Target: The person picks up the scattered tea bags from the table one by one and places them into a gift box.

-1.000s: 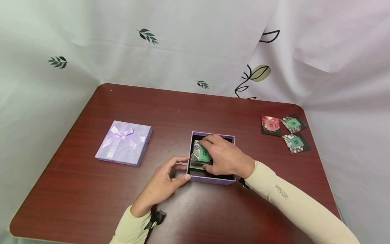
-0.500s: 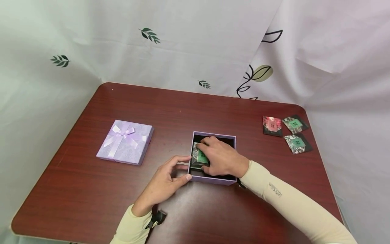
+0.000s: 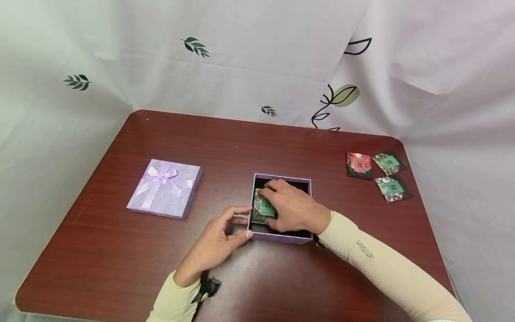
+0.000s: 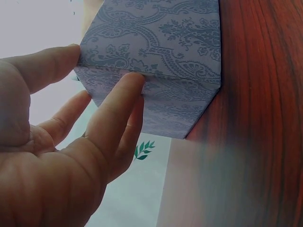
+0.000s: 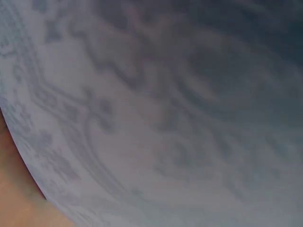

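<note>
An uncovered lilac gift box (image 3: 280,238) with a dark inside stands mid-table. Down inside it, my right hand (image 3: 295,206) grips a flat dark sachet (image 3: 261,215) with a green label, thumb at its near edge and fingers at its far edge. The hand covers the sachet's right part. My left hand (image 3: 217,239) touches the box's left wall with its fingertips, its thumb at the near left corner. In the left wrist view, extended fingers (image 4: 116,106) rest against the patterned box wall (image 4: 175,101). Blurred patterned box wall (image 5: 142,142) fills most of the right wrist view.
A lilac lid (image 3: 165,188) with a ribbon bow lies on the left of the brown table (image 3: 225,147). To the right lie a red-labelled sachet (image 3: 359,165) and two green-labelled sachets, one (image 3: 389,163) behind the other (image 3: 393,188). White curtains surround the table.
My right hand has settled lower and slightly left in the box with the sachet, which lies more flush over what showed beneath it. My left hand stays at the box wall.
</note>
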